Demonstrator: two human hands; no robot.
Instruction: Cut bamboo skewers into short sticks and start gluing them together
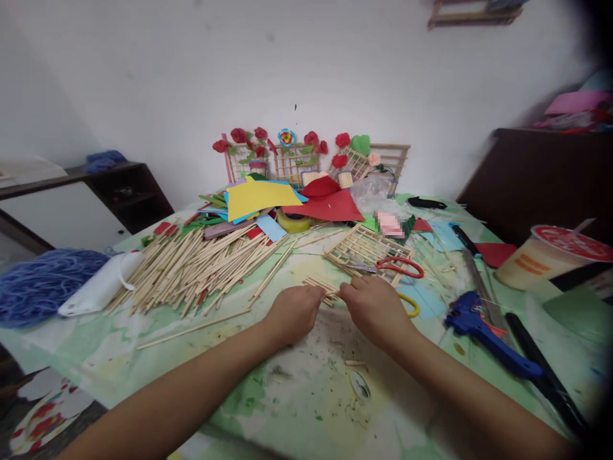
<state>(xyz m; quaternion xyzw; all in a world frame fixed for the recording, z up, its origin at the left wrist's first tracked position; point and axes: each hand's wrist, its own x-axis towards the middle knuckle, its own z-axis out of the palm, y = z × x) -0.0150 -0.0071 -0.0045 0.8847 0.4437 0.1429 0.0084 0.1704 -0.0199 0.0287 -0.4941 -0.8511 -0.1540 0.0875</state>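
Small pale wooden sticks (322, 285) lie between my two hands at the middle of the table. My left hand (295, 311) is closed at their left end, its fingertips pressed together. At their right end my right hand (371, 306) is closed too, its fingers curled. Both hands seem to pinch the sticks; the fingertips are partly hidden. Just behind my right hand, red-handled scissors (400, 266) rest on a wooden stick lattice (357, 246). A big heap of loose sticks (191, 265) spreads to the left.
A blue glue gun (493, 335), a black-handled tool (541, 370) and a drink cup (541, 259) stand or lie at right. Blue yarn (45, 281) and a white glue bottle (98, 284) are at left. Yellow paper (261, 199), tape (293, 222) and red paper flowers (239, 135) are behind.
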